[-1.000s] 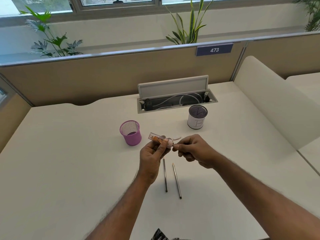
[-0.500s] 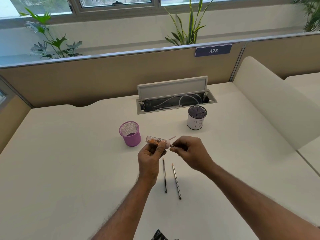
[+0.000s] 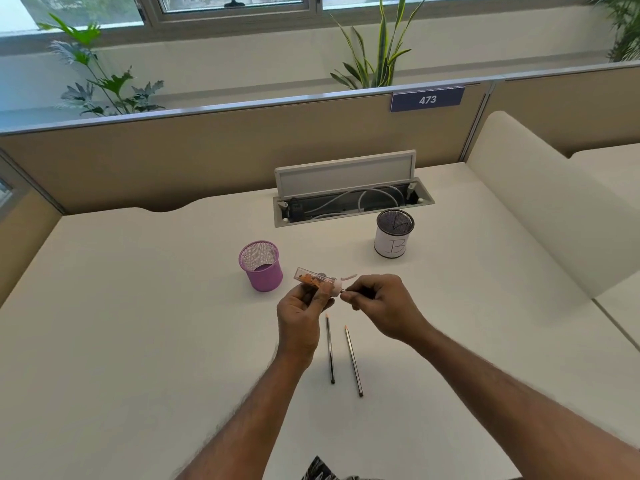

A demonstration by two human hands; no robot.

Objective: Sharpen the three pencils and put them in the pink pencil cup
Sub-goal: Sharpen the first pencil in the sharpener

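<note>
Head view: left hand (image 3: 301, 317) grips clear tube sharpener (image 3: 313, 279) holding orange shavings; right hand (image 3: 381, 303) pinches thin dark pencil (image 3: 347, 291) at its mouth. At 10 o'clock stands pink mesh pencil cup (image 3: 261, 268). Risk: skewed twisting may snap the lead.

Bright, even daylight comes from the windows (image 3: 239, 1) behind the partition (image 3: 173, 161), leaving only faint, soft shadows on the desk (image 3: 138, 323). Wide-angle distortion bends the edges, detail is slightly soft, and the top-left pane is blown out.
</note>
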